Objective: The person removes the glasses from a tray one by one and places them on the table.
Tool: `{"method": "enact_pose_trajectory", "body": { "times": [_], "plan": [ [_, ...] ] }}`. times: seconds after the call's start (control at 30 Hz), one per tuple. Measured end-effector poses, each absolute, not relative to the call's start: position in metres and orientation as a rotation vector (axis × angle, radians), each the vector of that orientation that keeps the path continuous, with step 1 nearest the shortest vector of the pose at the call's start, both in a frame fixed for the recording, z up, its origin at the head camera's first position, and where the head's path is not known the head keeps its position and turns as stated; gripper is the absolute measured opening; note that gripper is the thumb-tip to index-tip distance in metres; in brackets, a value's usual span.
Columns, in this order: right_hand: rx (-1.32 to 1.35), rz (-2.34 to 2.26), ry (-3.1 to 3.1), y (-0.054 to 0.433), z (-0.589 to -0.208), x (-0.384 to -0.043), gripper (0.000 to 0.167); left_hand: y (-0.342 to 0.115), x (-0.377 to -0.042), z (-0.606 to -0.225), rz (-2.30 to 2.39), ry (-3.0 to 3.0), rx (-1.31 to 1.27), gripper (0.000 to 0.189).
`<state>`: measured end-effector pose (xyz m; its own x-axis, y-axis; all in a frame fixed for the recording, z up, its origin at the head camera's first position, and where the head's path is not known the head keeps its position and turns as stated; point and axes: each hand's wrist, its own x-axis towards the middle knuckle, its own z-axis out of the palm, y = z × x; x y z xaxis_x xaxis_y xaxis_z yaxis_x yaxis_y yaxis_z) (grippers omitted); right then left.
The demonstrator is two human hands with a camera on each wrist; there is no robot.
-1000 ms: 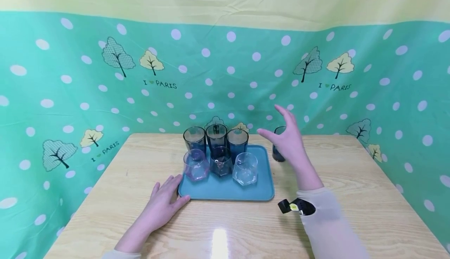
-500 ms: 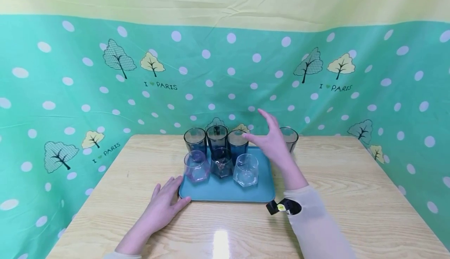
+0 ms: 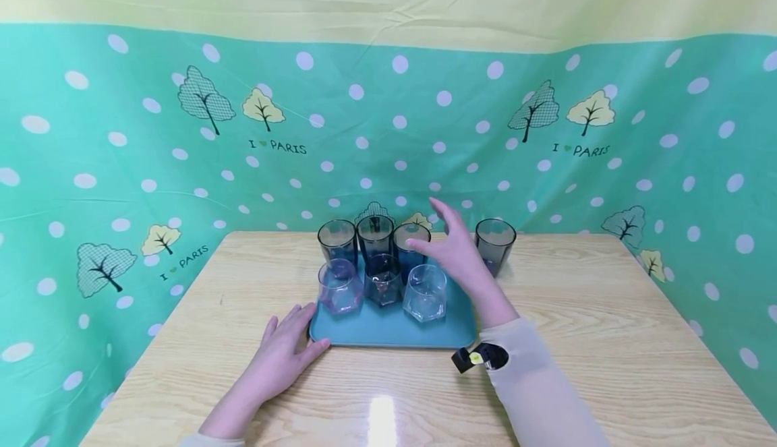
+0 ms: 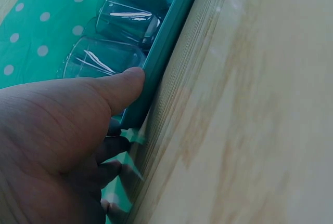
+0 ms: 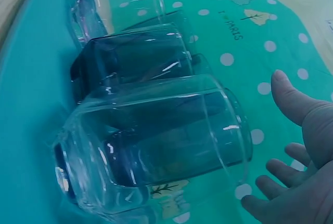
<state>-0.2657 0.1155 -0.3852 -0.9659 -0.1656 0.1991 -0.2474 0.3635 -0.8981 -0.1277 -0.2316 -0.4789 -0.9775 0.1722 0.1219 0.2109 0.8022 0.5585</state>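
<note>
A right hand (image 3: 455,253), fingers spread and empty, hovers near tall glasses (image 3: 375,236) at the back of the tray (image 3: 388,334), while the left hand (image 3: 282,349), thumb apart from its fingers, touches the near-left corner; a clipped rim could topple one into the short glasses (image 3: 425,293), so tightly are they grouped.

Left of the fingers of the right hand (image 3: 454,248), the way is barred by tall glasses (image 3: 374,234), nearer by the clear glass (image 3: 425,299); left of the left hand's (image 3: 280,356) fingers, room is left over the table (image 3: 243,278).
</note>
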Motion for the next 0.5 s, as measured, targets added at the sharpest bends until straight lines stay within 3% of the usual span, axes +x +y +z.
{"method": "enact_pose_trajectory", "body": {
  "times": [0.5],
  "plan": [
    [0.433, 1.72, -2.606, 0.108, -0.399, -0.268, 0.104, -0.232, -0.129, -0.478, -0.917, -2.928, -0.312, 0.083]
  ]
}}
